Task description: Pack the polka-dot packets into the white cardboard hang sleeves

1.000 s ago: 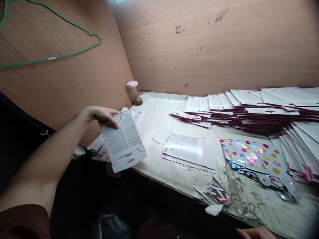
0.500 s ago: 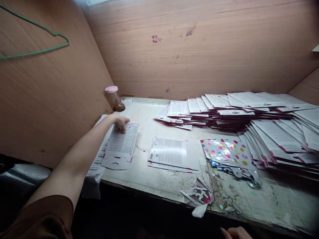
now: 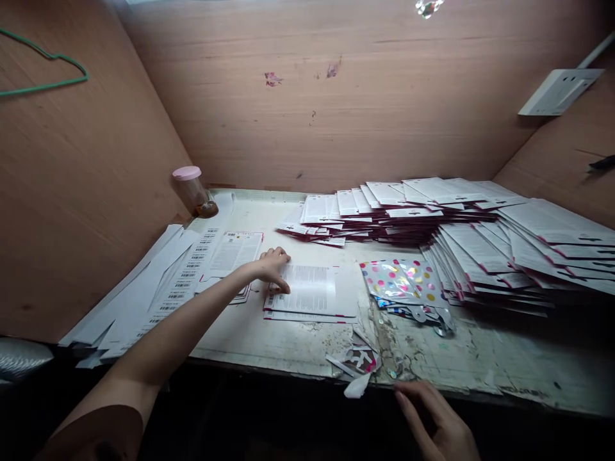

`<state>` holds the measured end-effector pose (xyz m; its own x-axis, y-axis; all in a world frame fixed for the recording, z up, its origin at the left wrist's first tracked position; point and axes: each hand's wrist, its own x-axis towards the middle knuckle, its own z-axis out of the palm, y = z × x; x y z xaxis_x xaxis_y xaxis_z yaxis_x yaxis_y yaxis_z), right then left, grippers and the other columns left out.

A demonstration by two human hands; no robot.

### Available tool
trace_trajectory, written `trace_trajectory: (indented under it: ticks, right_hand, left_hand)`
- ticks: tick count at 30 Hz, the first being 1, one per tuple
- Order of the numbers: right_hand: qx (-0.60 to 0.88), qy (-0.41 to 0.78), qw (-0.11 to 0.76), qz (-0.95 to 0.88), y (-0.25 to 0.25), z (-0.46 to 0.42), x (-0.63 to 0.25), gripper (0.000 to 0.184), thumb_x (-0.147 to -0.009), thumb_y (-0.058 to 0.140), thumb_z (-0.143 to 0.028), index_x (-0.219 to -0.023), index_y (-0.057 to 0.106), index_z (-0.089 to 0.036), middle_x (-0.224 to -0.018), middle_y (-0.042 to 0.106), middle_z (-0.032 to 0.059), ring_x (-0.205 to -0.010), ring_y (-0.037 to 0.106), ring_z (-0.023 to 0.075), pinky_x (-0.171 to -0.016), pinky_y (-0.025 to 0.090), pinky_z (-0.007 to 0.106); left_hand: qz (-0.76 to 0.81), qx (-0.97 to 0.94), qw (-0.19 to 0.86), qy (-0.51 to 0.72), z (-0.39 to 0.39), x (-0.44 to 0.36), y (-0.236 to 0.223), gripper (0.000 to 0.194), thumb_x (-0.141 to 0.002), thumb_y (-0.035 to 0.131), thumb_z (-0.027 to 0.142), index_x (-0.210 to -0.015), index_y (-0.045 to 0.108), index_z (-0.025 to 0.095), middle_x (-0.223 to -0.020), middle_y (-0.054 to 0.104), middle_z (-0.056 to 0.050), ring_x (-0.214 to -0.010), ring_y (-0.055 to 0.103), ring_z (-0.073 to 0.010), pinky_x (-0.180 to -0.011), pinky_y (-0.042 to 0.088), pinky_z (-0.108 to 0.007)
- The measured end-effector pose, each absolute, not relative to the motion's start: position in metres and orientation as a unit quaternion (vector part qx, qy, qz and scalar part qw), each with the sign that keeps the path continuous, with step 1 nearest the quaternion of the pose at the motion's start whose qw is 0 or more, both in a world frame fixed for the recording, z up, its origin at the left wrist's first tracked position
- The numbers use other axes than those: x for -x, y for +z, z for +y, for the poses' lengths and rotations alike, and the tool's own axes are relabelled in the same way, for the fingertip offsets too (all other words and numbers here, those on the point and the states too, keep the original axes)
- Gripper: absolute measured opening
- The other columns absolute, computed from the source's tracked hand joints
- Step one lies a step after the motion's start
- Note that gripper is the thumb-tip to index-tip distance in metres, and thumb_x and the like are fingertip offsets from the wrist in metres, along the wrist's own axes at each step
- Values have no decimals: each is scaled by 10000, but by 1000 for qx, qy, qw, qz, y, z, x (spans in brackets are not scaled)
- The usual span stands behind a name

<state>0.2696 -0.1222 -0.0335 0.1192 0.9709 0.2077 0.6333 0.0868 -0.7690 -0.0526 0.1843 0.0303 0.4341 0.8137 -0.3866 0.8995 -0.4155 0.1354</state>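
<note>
My left hand (image 3: 273,267) reaches across the worn white table (image 3: 269,342) and rests with curled fingers on the left edge of a small pile of printed cards (image 3: 312,292). Whether it grips a card I cannot see. To its left lies the printed card (image 3: 234,251) on a pile of others. My right hand (image 3: 435,419) hovers at the table's front edge, fingers stretched out and apart, holding nothing. Just beyond it lie dotted foil packets (image 3: 402,282) with shiny ends.
A big fanned heap of white and red cards (image 3: 461,221) fills the back right. Barcode label strips (image 3: 158,285) spread along the left edge. A pink-lidded jar (image 3: 191,189) stands in the back corner. Paper scraps (image 3: 358,365) lie at the front. Wooden walls enclose the table.
My left hand put the printed card down on the left pile, let go, and moved right to the middle pile. My right hand rose into view at the front edge.
</note>
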Motion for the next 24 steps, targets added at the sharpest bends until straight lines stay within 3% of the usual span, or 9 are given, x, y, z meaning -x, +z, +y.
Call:
trace_trajectory:
  ticks: [2, 5, 7, 10, 13, 16, 17, 19, 24]
  right_hand:
    - [635, 229, 422, -605, -27, -96, -256, 261, -906, 536, -422, -1046, 657, -238, -1024, 654, 62, -933, 658, 211, -813, 555, 292]
    - [629, 234, 475, -570, -33, -50, -232, 403, -897, 520, -462, -1213, 572, -216, -1244, 537, 116, -1178, 540, 263, -1004, 470, 423]
    - [631, 263, 504, -528, -38, -21, -222, 565, -838, 587, -493, -1305, 490, -190, -1338, 461, 152, -1263, 467, 299, -1066, 402, 486]
    - [592, 388, 547, -447, -35, 4, -218, 723, -735, 701, -482, -1333, 426, -182, -1276, 531, 160, -1156, 556, 311, -989, 459, 498]
    - [492, 475, 587, -433, -24, 2, -221, 474, -769, 706, -425, -1155, 545, -200, -1057, 664, 89, -987, 636, 256, -879, 517, 407]
    - [445, 488, 600, -451, -25, -12, -223, 328, -771, 731, -378, -1024, 626, -199, -989, 698, 65, -949, 646, 234, -846, 521, 352]
    - [443, 499, 598, -444, -28, -16, -223, 351, -741, 761, -371, -1020, 639, -197, -988, 707, 65, -943, 652, 237, -838, 526, 354]
    - [448, 527, 601, -399, -32, -23, -224, 412, -668, 819, -364, -1007, 661, -192, -974, 725, 66, -914, 668, 244, -814, 540, 363]
    - [427, 623, 574, -317, -12, -37, -237, 387, -561, 893, -306, -881, 720, -176, -826, 747, 41, -758, 683, 196, -719, 534, 294]
  left_hand:
    - [520, -825, 170, -140, 176, 40, 22, 1087, -396, 816, 599, -1336, 453, 193, -1348, 474, -178, -1232, 406, -383, -1011, 341, -464]
    - [524, -820, 179, -144, 166, 28, 21, 958, -257, 869, 524, -1108, 588, 186, -1198, 561, -174, -1120, 476, -407, -915, 415, -483]
    - [519, -828, 177, -119, 153, 27, 31, 825, -261, 880, 495, -975, 614, 179, -1154, 580, -168, -1088, 498, -406, -888, 438, -473]
    - [515, -841, 160, -42, 113, 37, 56, 652, -436, 857, 441, -969, 589, 177, -1053, 620, -122, -1012, 557, -343, -862, 469, -431]
    - [522, -839, 124, 91, 59, 52, 66, 430, -724, 692, 303, -1111, 532, 208, -1121, 602, -96, -1087, 559, -284, -946, 450, -426]
    - [493, -679, 224, 496, 17, 56, 39, 817, -660, 779, 292, -1348, 339, 283, -1381, 480, -107, -1166, 565, -260, -1000, 459, -436]
    - [501, -619, 306, 521, 8, 53, 24, 851, -655, 784, 304, -1362, 312, 290, -1346, 526, -101, -1148, 592, -261, -963, 493, -434]
    - [548, -534, 436, 474, -4, 45, -5, 689, -640, 777, 340, -1239, 466, 202, -1135, 665, -111, -1032, 662, -292, -903, 531, -446]
    - [549, -456, 496, 495, -24, 35, -22, 549, -645, 769, 368, -1117, 573, 170, -1074, 712, -112, -1078, 652, -309, -943, 524, -423]
